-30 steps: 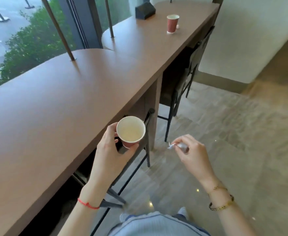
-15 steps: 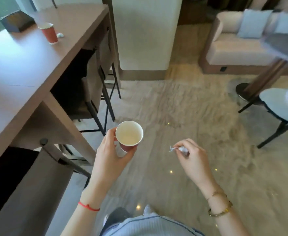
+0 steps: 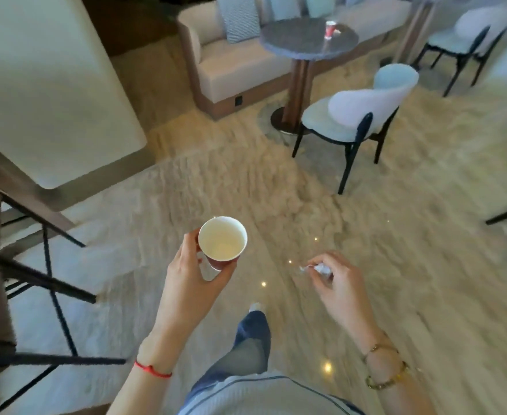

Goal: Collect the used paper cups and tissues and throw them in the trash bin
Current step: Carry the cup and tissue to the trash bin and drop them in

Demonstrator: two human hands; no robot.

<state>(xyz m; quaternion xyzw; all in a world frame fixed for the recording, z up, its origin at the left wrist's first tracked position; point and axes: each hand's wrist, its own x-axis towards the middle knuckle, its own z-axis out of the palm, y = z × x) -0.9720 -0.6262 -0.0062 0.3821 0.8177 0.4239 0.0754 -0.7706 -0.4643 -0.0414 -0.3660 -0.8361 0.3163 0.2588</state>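
The left hand (image 3: pixel 190 283) grips an upright paper cup (image 3: pixel 222 242); beside it, the right hand (image 3: pixel 337 287) pinches a crumpled tissue (image 3: pixel 321 268).

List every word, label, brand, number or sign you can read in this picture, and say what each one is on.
None can be read.
The paper cup in the left hand shows no print.
The far cup on the round table is too small and blurred.
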